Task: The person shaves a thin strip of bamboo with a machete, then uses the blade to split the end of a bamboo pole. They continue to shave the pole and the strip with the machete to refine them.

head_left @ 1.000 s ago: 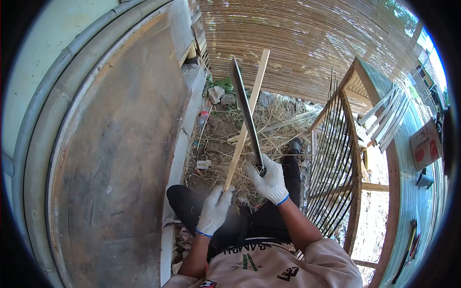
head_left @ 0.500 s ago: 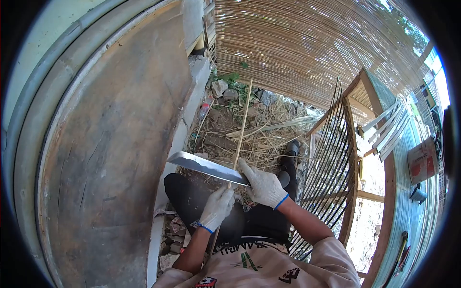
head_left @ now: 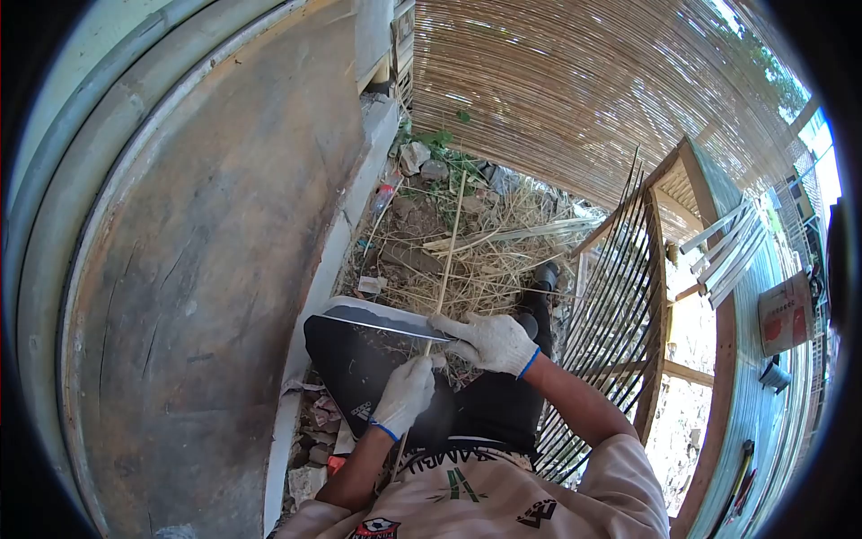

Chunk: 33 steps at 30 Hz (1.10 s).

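Observation:
A long thin bamboo strip (head_left: 452,220) runs from my lap up and away over the ground. My left hand (head_left: 406,395), in a white knit glove, is closed around its lower part. My right hand (head_left: 492,344), gloved too, grips a broad machete (head_left: 377,318) whose blade points left and crosses the strip just above my left hand. The right fingers also lie against the strip where it meets the blade. The machete's handle is hidden in the right hand.
Dry straw and shavings (head_left: 494,265) litter the ground ahead. A large wooden panel (head_left: 206,269) stands at left. On the right are a slatted bamboo rack (head_left: 611,314), a bundle of pale strips (head_left: 729,251) and a paint bucket (head_left: 786,313) on a green corrugated surface (head_left: 763,431).
The machete blade has shifted slightly toward the strip's far side and lies flatter. My right fingers have moved a little left across the strip. My left hand has stayed nearly in place.

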Tool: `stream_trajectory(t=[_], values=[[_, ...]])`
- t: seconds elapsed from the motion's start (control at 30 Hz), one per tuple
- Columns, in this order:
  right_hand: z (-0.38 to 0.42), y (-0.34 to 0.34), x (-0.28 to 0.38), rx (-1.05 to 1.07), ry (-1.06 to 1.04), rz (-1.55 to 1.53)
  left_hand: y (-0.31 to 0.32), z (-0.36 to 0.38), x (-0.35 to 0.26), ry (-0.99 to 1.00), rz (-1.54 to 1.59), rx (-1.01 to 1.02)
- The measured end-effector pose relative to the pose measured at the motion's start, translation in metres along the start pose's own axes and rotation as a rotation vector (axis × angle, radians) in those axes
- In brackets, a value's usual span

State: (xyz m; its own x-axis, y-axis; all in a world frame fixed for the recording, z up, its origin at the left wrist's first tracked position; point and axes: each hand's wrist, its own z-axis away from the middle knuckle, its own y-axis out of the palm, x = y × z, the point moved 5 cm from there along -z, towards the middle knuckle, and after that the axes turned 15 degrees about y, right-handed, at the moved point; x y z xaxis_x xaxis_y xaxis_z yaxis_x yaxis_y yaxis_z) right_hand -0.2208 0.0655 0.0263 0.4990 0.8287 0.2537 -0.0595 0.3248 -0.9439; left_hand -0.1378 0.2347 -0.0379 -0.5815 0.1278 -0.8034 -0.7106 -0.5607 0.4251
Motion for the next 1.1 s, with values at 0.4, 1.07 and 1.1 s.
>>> stream_trajectory(t=[0.4,1.07,1.1], values=[[-0.032,-0.015,-0.084,-0.131,0.064,0.059,-0.009,0.048,0.003,-0.093,-0.012,0.016],[-0.065,-0.042,-0.277,-0.306,0.935,-0.325,-0.085,0.177,-0.032,-0.320,0.166,-0.187],[-0.060,-0.041,-0.275,-0.402,0.853,-0.309,-0.083,0.158,-0.029,-0.275,0.274,-0.117]])
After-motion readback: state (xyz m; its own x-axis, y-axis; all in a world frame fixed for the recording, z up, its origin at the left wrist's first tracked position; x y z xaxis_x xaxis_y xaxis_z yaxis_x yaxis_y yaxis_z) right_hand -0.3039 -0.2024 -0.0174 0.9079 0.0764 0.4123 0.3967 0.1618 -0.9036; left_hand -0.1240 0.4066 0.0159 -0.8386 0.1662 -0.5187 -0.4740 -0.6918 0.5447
